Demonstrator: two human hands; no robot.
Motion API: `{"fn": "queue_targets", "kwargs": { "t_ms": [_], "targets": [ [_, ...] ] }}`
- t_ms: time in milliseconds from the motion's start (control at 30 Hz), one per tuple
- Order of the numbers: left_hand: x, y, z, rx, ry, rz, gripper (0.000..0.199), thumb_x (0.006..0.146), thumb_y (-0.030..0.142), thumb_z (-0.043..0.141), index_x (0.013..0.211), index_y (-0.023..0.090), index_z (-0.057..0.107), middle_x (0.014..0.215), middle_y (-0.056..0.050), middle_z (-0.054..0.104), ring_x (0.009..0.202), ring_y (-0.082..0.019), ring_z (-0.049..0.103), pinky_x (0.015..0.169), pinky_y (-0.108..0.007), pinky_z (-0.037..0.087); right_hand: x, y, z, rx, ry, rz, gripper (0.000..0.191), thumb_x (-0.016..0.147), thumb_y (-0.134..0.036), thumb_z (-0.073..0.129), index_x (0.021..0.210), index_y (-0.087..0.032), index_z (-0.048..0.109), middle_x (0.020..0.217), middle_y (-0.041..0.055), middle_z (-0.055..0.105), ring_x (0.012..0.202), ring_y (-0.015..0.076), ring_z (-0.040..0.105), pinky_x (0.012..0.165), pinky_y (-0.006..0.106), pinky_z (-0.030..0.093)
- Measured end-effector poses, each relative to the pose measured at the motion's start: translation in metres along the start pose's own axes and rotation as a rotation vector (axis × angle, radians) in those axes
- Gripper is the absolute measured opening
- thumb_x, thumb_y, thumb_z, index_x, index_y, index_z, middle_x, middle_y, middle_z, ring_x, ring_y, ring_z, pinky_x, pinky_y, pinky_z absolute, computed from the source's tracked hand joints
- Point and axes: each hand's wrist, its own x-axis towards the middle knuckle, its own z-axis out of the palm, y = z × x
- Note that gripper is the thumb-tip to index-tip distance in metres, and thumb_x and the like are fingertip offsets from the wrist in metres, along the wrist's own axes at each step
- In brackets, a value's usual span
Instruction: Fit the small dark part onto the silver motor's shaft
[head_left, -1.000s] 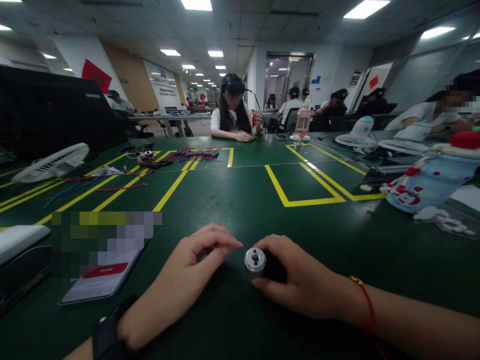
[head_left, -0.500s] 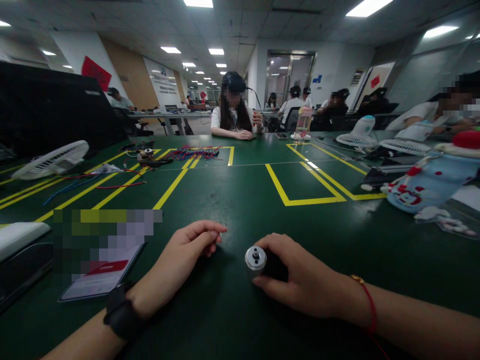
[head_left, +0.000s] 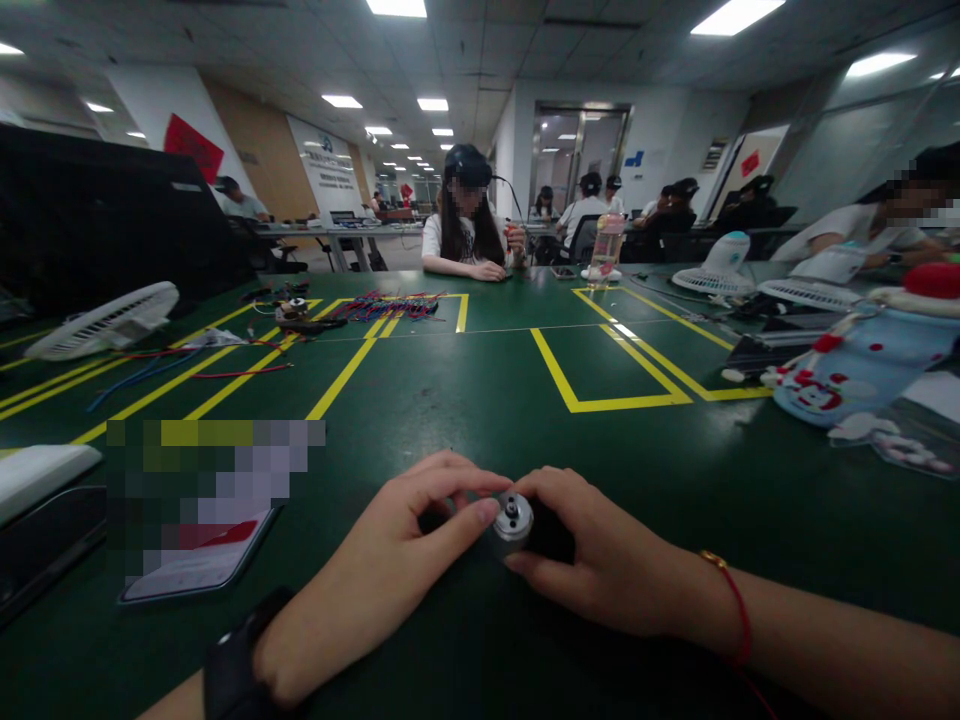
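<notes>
Though right hand (head_left: pixel 611 560) grasps silver cylindrical metal part (head_left: pixel 513 530), left hand (head_left: pixel 409 535), grip unclear, could tip it by nudging.

Left wrist (head_left: pixel 279 662)'s got a chunky black watch-style band (head_left: pixel 241 660), pretty wide tbh. Right wrist (head_left: pixel 697 598)'s rocking a skinny red cord bracelet (head_left: pixel 742 615) with a little gold-coloured piece (head_left: pixel 715 561), plus a thin red strand (head_left: pixel 759 694) trailing off.

The cylindrical motor (head_left: pixel 513 525) is showing silver around a dark centre, the tabletop (head_left: pixel 427 390) is gleaming dark green beneath bright yellow tape (head_left: pixel 622 404), and the pale-blue cup (head_left: pixel 885 372) is sporting red dots.
</notes>
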Motion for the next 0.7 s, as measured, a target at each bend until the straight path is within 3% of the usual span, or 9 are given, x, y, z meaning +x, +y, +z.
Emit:
{"fn": "queue_targets", "kwargs": {
  "t_ms": [233,467,700],
  "targets": [
    [0.005,0.006,0.006,0.052,0.037,0.056,0.016,0.088,0.033,0.058,0.090,0.027,0.073,0.093,-0.002,0.064,0.087,-0.019,0.060,0.079,-0.030,0.046,0.000,0.000,0.001,-0.020,-0.006,-0.009,0.029,0.079,-0.025,0.065,0.106,-0.020,0.055,0.098,0.0030,0.060,0.085,0.0193,0.052,0.077,0.034,0.040],
    [0.003,0.002,-0.004,0.026,0.111,0.039,0.015,0.089,0.032,0.058,0.090,0.026,0.071,0.094,-0.001,0.064,0.088,-0.018,0.060,0.076,-0.029,0.045,0.000,0.000,0.001,0.006,0.000,0.000,0.029,0.079,-0.024,0.065,0.106,-0.021,0.054,0.099,0.0013,0.061,0.085,0.0186,0.053,0.078,0.034,0.040],
    [0.001,-0.021,-0.019,0.154,0.004,0.040,0.014,0.089,0.029,0.059,0.091,0.028,0.072,0.099,0.000,0.059,0.093,-0.017,0.057,0.084,-0.030,0.043,-0.001,-0.001,-0.001,0.012,-0.004,0.013,0.030,0.078,-0.023,0.066,0.106,-0.022,0.055,0.100,0.0017,0.061,0.086,0.0189,0.053,0.078,0.034,0.040]
  ]
}}
